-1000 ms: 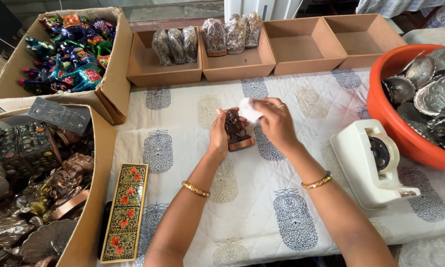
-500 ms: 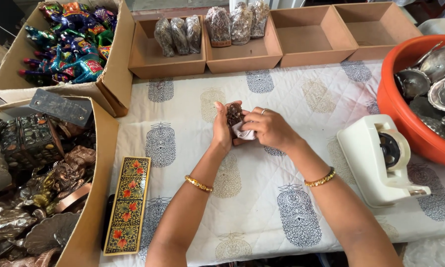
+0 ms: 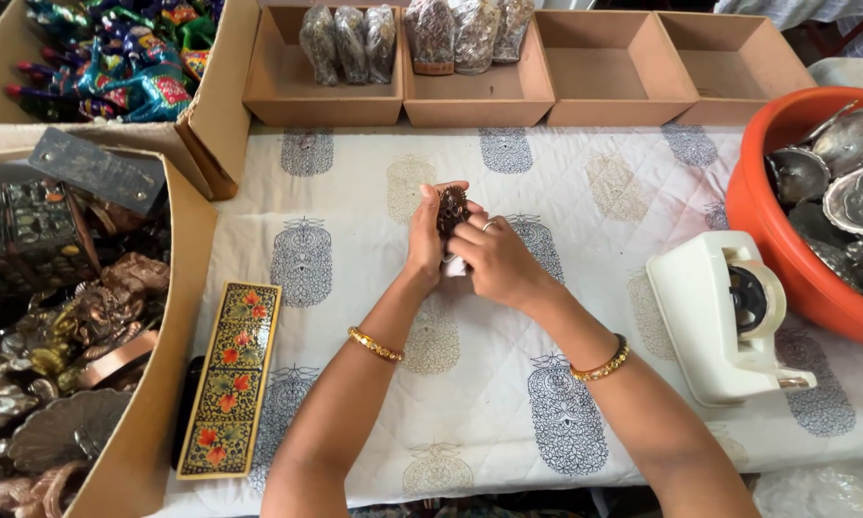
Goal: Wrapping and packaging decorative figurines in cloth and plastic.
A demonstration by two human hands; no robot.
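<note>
My left hand (image 3: pixel 424 235) holds a small dark brown carved figurine (image 3: pixel 451 206) upright above the printed white cloth (image 3: pixel 546 317). My right hand (image 3: pixel 494 259) presses against the figurine's lower side, gripping a bit of white wrapping (image 3: pixel 455 268) that peeks out beneath the fingers. Both wrists wear gold bangles. The two hands meet at the middle of the table.
Four shallow cardboard trays (image 3: pixel 321 96) line the far edge; two hold wrapped figurines. A white tape dispenser (image 3: pixel 724 317) and an orange tub (image 3: pixel 772 240) of metal dishes sit right. A painted floral box (image 3: pixel 230 374) and cardboard boxes (image 3: pixel 139 432) of metal pieces lie left.
The white wrapping moved from on top of the figurine to beneath it, under my right hand. The figurine now stands more upright between both hands.
</note>
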